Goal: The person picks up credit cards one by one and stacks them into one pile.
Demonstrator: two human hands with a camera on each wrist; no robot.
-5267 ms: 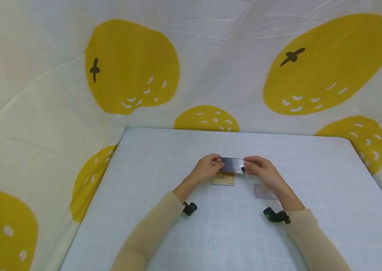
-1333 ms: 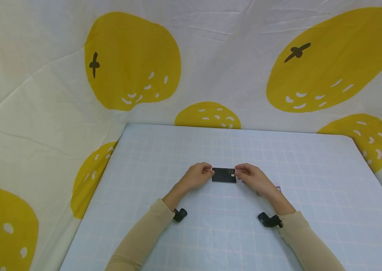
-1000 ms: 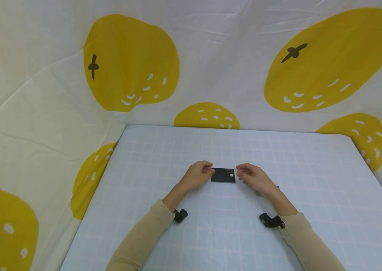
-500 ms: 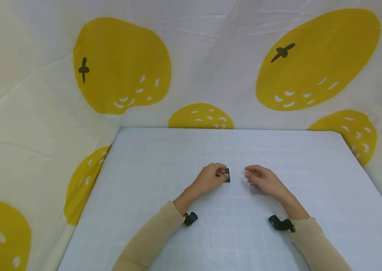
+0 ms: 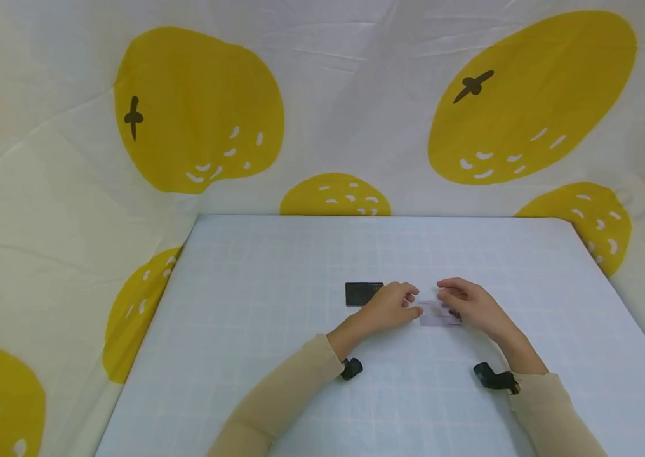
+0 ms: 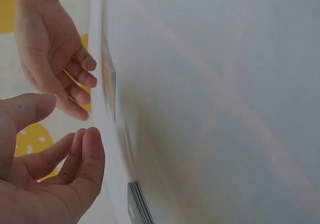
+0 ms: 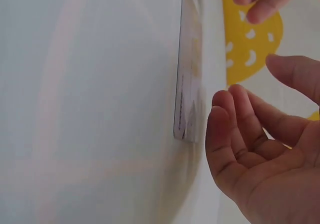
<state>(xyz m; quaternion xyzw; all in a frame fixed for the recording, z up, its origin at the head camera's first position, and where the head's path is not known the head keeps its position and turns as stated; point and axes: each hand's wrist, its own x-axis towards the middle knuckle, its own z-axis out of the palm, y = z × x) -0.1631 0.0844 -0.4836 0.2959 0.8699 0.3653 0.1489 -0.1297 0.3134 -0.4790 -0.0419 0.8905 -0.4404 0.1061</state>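
Note:
A black card (image 5: 359, 294) lies flat on the table left of centre, partly hidden by my left hand (image 5: 389, 307). Seen edge-on in the left wrist view, it is a small stack of cards (image 6: 140, 204). A pale purple card (image 5: 438, 315) lies alone to its right. My left hand hovers by this card's left end, thumb and fingers apart and holding nothing. My right hand (image 5: 475, 307) hangs over its right end, fingers loosely bent. In the right wrist view a gap shows between the right fingers and the pale card (image 7: 187, 78).
A pale blue checked cloth (image 5: 277, 254) covers the table. Behind it hangs a white curtain (image 5: 357, 82) printed with big yellow fruit. Each wrist carries a small black camera, the left one (image 5: 351, 369) and the right one (image 5: 494, 378).
Earlier, both hands held a dark card above a yellowish one, then set a black card down there. The right hand let go first. Now the left hand has left the stack and moved right.

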